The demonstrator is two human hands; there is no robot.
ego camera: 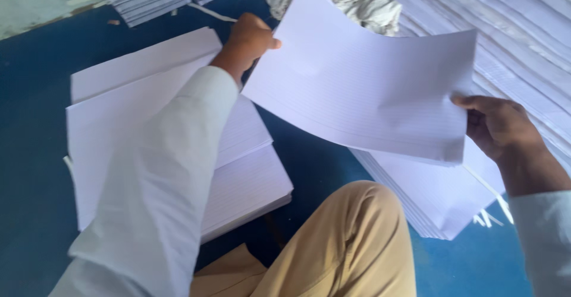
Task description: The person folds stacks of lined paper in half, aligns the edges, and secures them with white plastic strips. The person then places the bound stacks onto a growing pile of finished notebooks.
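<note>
left hand [251,38] | right hand [496,124] | both grip ruled sheets [363,88]

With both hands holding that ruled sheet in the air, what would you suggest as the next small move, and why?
Probably lower the ruled sheet leftward onto the stack of sheets by the knee. The left hand and right hand pinch its opposite edges, it hangs bowed above the blue floor, and that stack lies flat, nearest the left hand.

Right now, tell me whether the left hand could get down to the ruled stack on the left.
Probably yes, once freed: the left hand grips the lifted sheets directly above the left stack, and nothing lies between them except its own sleeve.
</note>
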